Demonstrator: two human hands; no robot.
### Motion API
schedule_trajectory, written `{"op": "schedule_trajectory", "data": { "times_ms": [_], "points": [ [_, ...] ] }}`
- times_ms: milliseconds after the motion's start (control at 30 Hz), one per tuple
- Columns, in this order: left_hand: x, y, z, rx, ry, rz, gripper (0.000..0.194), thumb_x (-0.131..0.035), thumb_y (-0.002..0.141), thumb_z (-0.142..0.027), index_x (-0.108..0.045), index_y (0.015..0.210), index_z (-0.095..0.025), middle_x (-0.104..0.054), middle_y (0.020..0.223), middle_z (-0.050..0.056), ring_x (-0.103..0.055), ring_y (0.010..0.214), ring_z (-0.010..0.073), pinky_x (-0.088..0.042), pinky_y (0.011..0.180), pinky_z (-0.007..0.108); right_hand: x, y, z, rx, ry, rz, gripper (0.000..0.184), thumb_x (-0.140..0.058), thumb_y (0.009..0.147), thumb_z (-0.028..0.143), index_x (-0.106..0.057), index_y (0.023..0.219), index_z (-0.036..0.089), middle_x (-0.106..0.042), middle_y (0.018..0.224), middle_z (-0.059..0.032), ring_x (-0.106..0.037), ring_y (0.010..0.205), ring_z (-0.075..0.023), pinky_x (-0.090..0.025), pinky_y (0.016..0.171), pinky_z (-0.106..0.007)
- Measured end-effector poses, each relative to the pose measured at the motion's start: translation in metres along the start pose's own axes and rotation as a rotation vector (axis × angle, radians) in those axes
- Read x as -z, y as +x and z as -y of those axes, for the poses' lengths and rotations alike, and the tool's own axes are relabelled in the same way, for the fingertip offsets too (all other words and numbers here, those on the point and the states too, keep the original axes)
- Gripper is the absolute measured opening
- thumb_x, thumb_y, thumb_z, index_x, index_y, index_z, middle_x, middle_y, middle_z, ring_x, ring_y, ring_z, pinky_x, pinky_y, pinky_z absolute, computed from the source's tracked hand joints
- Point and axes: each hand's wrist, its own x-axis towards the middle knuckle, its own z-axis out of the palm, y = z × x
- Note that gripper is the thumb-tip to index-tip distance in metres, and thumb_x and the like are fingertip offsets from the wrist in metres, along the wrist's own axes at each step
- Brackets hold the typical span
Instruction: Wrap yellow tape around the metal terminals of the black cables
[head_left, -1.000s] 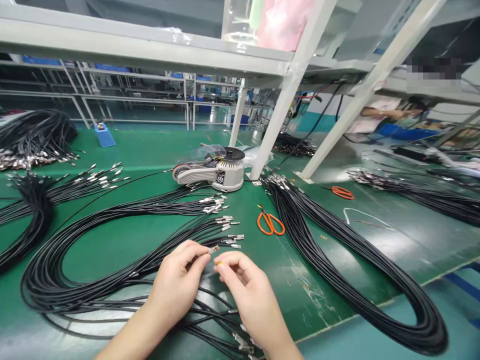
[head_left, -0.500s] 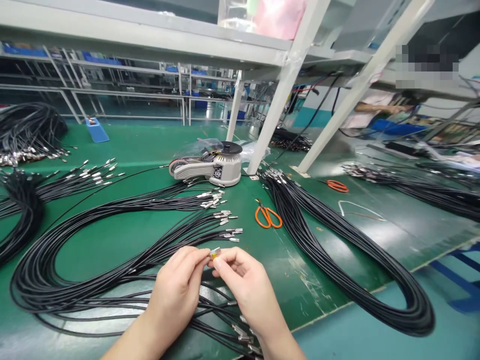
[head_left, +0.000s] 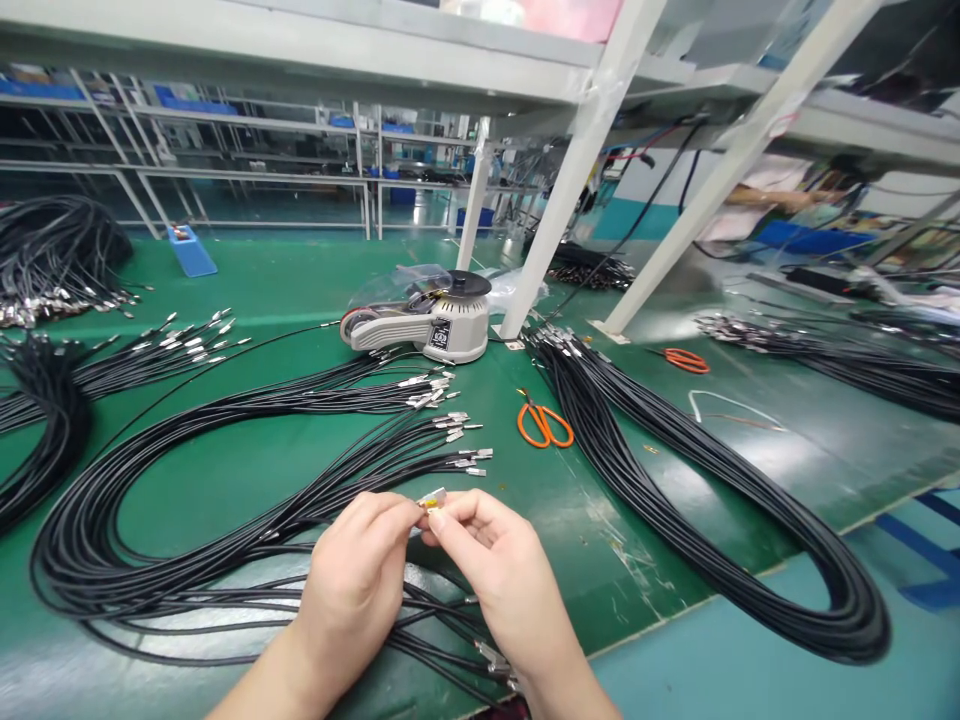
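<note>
While your left hand [head_left: 352, 575] pinches one connector [head_left: 435, 494], your right hand [head_left: 502, 575] one yellow piece [head_left: 430, 504], open table [head_left: 600, 560] lies rightward; one cable bundle [head_left: 675, 535] overhangs its edge.

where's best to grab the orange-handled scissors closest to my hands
Probably best by the orange handles, coming from the near side: their open loops lie toward you, while the narrow blades point away.
</note>
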Motion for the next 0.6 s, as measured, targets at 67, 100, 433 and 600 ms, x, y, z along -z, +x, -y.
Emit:
{"op": "schedule_trajectory", "data": {
  "times_ms": [67,100,433,600],
  "points": [
    [0.0001,-0.0005,0.0004,-0.006,0.004,-0.01,0.026,-0.043,0.086,-0.004,-0.06,0.097,-0.021,-0.066,0.083,0.001,-0.061,0.077,0.0122,-0.05,0.072,0.024,-0.0005,-0.0004,-0.0005,0.013,0.001,0.003,0.019,-0.072,0.071,0.031,-0.063,0.063,0.016,-0.067,0.076,-0.0029,-0.06,0.071,-0.0163,-0.049,0.069,-0.027],
    [0.0003,-0.0007,0.0005,-0.009,0.008,-0.013,0.026,-0.044,0.086,-0.004,-0.06,0.097,-0.021,-0.066,0.083,0.001,-0.061,0.076,0.0121,-0.05,0.071,0.023,-0.0006,-0.0006,-0.0007,0.019,-0.004,0.005,0.019,-0.071,0.072,0.031,-0.063,0.063,0.016,-0.067,0.075,-0.0026,-0.06,0.071,-0.0161,-0.048,0.069,-0.026],
    [0.0017,-0.0009,-0.0011,0.005,0.021,-0.005,0.026,-0.041,0.087,-0.005,-0.061,0.095,-0.02,-0.067,0.084,0.003,-0.062,0.075,0.0122,-0.051,0.069,0.023,-0.0005,-0.001,0.0015,0.035,-0.052,0.01,0.02,-0.071,0.072,0.033,-0.064,0.064,0.016,-0.067,0.077,-0.0036,-0.06,0.072,-0.0169,-0.048,0.066,-0.026],
    [0.0023,0.0001,-0.002,-0.04,0.027,-0.026,0.029,-0.042,0.086,-0.003,-0.061,0.1,-0.021,-0.067,0.084,0.003,-0.061,0.074,0.0119,-0.05,0.068,0.023,-0.0001,0.0001,0.0014,0.013,-0.062,0.012,0.022,-0.07,0.071,0.035,-0.062,0.062,0.017,-0.066,0.074,-0.0019,-0.059,0.07,-0.0158,-0.046,0.065,-0.025]
  ]
}}
